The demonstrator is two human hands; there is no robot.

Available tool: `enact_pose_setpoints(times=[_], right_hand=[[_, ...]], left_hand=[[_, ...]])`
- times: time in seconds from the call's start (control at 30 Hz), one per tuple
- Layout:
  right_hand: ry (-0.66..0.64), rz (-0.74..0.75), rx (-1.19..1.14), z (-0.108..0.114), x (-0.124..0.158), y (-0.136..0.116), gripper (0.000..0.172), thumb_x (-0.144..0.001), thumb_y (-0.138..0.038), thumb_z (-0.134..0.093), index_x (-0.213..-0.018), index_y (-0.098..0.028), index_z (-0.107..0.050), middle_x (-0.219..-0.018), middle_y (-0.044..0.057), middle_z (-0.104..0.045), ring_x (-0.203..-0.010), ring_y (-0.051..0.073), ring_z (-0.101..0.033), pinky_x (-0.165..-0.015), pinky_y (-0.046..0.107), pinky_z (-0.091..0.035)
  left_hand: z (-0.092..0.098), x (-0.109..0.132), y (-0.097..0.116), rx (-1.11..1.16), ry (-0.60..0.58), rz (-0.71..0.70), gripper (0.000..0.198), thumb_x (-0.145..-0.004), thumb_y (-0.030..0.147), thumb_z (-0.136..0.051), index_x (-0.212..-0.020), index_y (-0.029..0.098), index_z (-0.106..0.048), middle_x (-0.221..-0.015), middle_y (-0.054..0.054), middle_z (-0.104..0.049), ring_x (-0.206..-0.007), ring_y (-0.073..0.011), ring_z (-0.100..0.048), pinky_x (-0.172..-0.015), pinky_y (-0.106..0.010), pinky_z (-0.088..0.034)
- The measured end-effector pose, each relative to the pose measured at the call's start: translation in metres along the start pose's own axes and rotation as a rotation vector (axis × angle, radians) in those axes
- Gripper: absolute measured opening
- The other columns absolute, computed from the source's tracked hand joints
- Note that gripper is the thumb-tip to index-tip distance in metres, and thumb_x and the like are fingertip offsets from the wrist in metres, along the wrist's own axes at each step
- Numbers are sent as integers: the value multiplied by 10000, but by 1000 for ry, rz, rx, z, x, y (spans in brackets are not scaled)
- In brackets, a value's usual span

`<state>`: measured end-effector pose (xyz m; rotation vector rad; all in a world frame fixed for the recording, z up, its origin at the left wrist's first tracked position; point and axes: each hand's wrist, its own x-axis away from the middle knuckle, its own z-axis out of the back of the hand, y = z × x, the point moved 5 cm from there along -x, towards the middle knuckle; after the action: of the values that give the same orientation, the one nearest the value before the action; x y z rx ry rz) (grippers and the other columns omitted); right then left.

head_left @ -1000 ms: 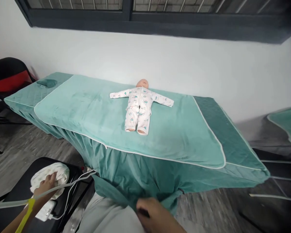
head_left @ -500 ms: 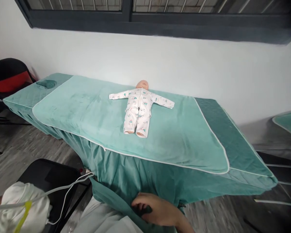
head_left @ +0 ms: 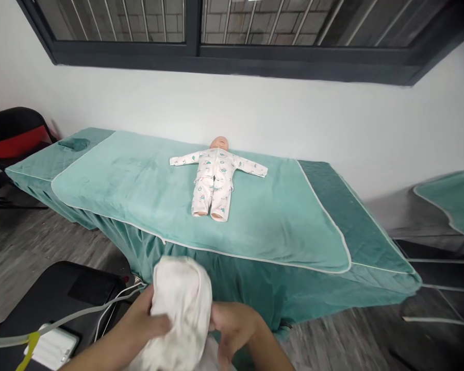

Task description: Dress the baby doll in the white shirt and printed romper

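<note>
A folded, off-white cloth (head_left: 181, 309) is up in front of my lap, near the bed's front edge. My left hand (head_left: 150, 317) grips its left side, the thumb lying across the front. At its right edge is my right hand (head_left: 234, 324), fingers closed on the cloth and partly hidden behind it. Beyond my hands a baby doll (head_left: 215, 178) lies on its back, arms spread, dressed in a white printed top and trousers. Under the doll is a light green blanket (head_left: 278, 221) with pale piping.
The bed (head_left: 375, 232) has a dark green cover and stands against a white wall below a barred window (head_left: 197, 49). A black chair (head_left: 34, 288) at lower left carries a white box-shaped device (head_left: 56, 344), with cables passing over it. Another black-and-red chair (head_left: 17, 136) is at far left.
The white cloth has come from the chair at lower left to in front of my lap, held by my left hand. My right hand has moved up to its edge. The view has shifted slightly.
</note>
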<state>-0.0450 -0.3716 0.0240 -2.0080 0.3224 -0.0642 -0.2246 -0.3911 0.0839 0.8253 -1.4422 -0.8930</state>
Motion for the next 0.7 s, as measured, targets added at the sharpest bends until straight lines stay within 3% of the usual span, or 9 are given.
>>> enact_pose_setpoints(times=[0.1, 0.17, 0.23, 0.3, 0.43, 0.57, 0.7], right_hand=[[434, 210, -96, 23, 4, -10, 1183, -613, -604, -953, -1603, -273, -395, -1510, 151, -595, -1356, 299, -602, -1170, 450, -448], [661, 332, -176, 37, 0, -19, 1059, -658, -656, -907, -1552, -307, -460, -1519, 120, -587, -1384, 286, -577, -1183, 453, -439], [780, 426, -240, 50, -11, -31, 981, -624, -649, -929, -1465, -323, -545, -1476, 92, -622, -1379, 281, -580, -1157, 444, -474], [856, 480, -287, 66, -25, -46, 862, -624, -638, -931, -1352, -294, -623, -1343, 81, -703, -1326, 272, -619, -1112, 433, -523], [880, 438, -383, 100, -53, -70, 540, -723, -503, -892, -1143, -236, -682, -1052, 34, -783, -1142, 221, -706, -994, 352, -594], [977, 510, -432, 132, -69, -95, 364, -693, -286, -828, -1014, -213, -672, -937, -14, -787, -954, 180, -736, -868, 280, -612], [1062, 664, -511, 168, -77, -130, 281, -652, -196, -706, -928, -201, -651, -796, -26, -760, -969, 195, -738, -911, 298, -605]], left_hand=[[-28, -27, 8, -135, 224, -210, 521, -771, 452, -738, -1217, 183, -739, -1106, -119, -784, -1033, -330, -738, -948, -493, -604], [-43, -48, 11, -265, 272, -522, 451, -812, 431, -703, -1198, 201, -738, -1080, -124, -772, -1074, -323, -725, -981, -491, -589], [-53, -71, 13, -402, 274, -835, 362, -866, 388, -661, -1176, 218, -737, -1120, -134, -749, -1143, -305, -697, -1032, -472, -560], [-53, -93, 18, -475, 427, -1007, 363, -903, 360, -617, -1211, 190, -706, -1185, -161, -710, -1168, -303, -670, -1038, -481, -542], [-56, -131, 44, -587, 631, -1125, 308, -923, 284, -576, -1192, 197, -696, -1176, -132, -683, -1130, -286, -638, -1034, -472, -510], [-62, -160, 67, -565, 671, -1097, 389, -910, 261, -621, -1292, 205, -668, -1299, -136, -651, -1256, -302, -593, -1113, -490, -461], [-68, -179, 79, -596, 655, -1157, 471, -965, 269, -624, -1434, 234, -591, -1534, -154, -530, -1452, -304, -482, -1222, -510, -374]])
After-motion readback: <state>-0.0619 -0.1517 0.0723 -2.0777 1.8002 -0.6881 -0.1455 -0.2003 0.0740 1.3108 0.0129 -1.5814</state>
